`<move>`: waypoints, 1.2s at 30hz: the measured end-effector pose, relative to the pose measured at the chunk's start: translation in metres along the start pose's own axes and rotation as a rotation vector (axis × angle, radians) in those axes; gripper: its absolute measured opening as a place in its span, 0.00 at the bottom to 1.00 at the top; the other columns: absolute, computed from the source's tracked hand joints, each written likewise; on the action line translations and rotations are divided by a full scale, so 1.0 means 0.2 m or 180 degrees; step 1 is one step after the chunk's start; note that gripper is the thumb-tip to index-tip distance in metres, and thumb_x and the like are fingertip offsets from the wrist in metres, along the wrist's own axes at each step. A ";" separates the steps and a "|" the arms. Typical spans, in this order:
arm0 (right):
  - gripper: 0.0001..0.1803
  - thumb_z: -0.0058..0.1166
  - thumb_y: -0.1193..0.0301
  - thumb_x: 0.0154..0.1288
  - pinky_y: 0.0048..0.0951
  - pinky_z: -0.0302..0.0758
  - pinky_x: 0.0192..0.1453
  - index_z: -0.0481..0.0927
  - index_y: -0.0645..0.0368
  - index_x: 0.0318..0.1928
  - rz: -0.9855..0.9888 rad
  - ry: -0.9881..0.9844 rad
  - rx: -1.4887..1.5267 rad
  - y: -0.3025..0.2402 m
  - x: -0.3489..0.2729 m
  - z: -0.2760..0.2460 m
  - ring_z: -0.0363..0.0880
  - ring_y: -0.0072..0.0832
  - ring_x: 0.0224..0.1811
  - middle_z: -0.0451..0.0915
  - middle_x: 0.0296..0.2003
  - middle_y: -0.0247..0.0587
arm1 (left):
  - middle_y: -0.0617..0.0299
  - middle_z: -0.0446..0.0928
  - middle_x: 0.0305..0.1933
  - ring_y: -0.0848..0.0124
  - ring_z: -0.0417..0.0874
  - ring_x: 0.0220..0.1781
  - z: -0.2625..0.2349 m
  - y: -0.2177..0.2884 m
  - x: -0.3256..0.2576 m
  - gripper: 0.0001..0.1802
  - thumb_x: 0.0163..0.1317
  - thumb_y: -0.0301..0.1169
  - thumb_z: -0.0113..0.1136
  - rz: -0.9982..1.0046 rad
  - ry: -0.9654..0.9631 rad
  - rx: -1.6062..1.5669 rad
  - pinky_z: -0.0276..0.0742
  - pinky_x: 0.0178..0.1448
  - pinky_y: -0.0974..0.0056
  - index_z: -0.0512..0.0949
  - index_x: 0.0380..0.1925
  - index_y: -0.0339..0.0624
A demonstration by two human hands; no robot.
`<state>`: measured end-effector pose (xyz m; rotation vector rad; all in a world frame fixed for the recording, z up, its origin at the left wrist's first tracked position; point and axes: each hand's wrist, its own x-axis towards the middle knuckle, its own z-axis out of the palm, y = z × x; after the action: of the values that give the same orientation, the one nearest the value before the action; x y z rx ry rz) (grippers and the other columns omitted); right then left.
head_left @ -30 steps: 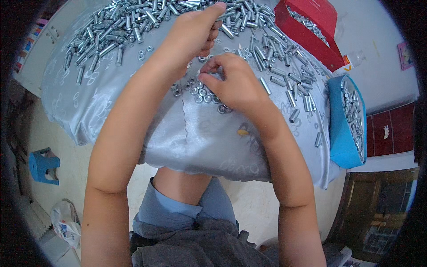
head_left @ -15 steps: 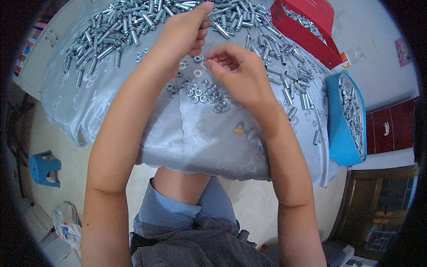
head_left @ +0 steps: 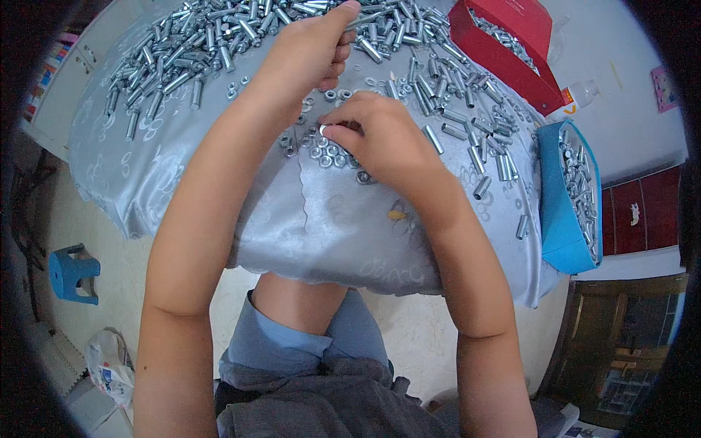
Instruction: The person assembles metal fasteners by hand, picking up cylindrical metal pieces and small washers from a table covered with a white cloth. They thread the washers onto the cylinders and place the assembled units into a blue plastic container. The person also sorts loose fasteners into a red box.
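Right hand (head_left: 380, 133) has just pinched a washer-like disc (head_left: 323, 130) at nut cluster (head_left: 332, 150), so it's gripped; left hand (head_left: 317, 52) clenched beyond cluster, contents unclear.

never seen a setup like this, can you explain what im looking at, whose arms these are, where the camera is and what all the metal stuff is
There is no machine here: a person is working with two bare hands. The view comes from the left of two fisheye cameras on their head, looking down, so straight edges bend near the rim.

A grey tablecloth covers the table. On it lie a pile of metal bolt assemblies, loose metal sleeves and small hex nuts. A red box and a blue bin hold more metal parts.

The right hand pinches a small pale disc, probably a washer. The left hand is curled; its grip is hidden.
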<state>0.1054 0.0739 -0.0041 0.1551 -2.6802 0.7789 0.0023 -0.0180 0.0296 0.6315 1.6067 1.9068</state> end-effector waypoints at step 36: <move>0.10 0.54 0.73 0.56 0.24 0.74 0.42 0.75 0.64 0.37 0.1609 0.1185 0.4951 0.10 -0.01 -0.18 0.74 0.23 0.35 0.76 0.32 0.37 | 0.76 0.50 0.11 0.83 0.46 0.12 0.08 0.00 -0.05 0.24 0.59 0.51 0.45 -0.0431 -0.0703 0.0433 0.40 0.16 0.73 0.57 0.11 0.53</move>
<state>0.1144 0.1111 0.0140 -0.2887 -1.2086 2.5050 0.0208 -0.0134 0.0325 0.7419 1.6026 1.5820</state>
